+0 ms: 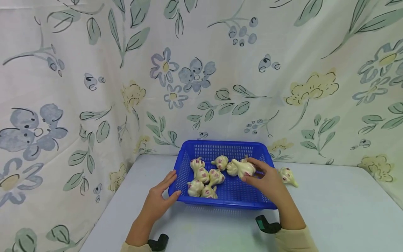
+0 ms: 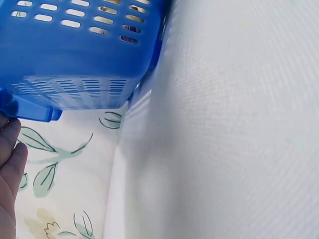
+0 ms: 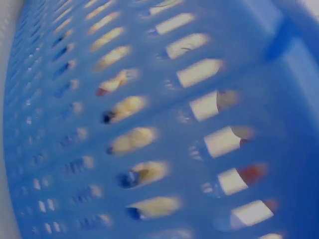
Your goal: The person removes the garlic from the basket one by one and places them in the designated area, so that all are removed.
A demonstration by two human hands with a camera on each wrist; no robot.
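Held garlic: the bulb (image 1: 246, 169) could slip, I judge, since its rounded sides give a fingertip pinch little to bite on; it would likely drop among its neighbours.
Basket: the blue basket (image 1: 230, 203) might slide or twist on the desk (image 1: 333, 203) if the left hand pushes its edge too hard.
Loose garlic: one bulb (image 1: 287, 176) lies on the desk outside the basket's right side, near the right forearm; a careless brush could roll it.
Right hand: this hand (image 1: 267, 177) pinches the held garlic between thumb and fingers, above the basket's right half; the bulb sits at the fingertips, its stem pointing up and left.
Left hand: fingers spread, thumb apart, this hand (image 1: 161, 197) rests at the basket's left rim, away from the held garlic.
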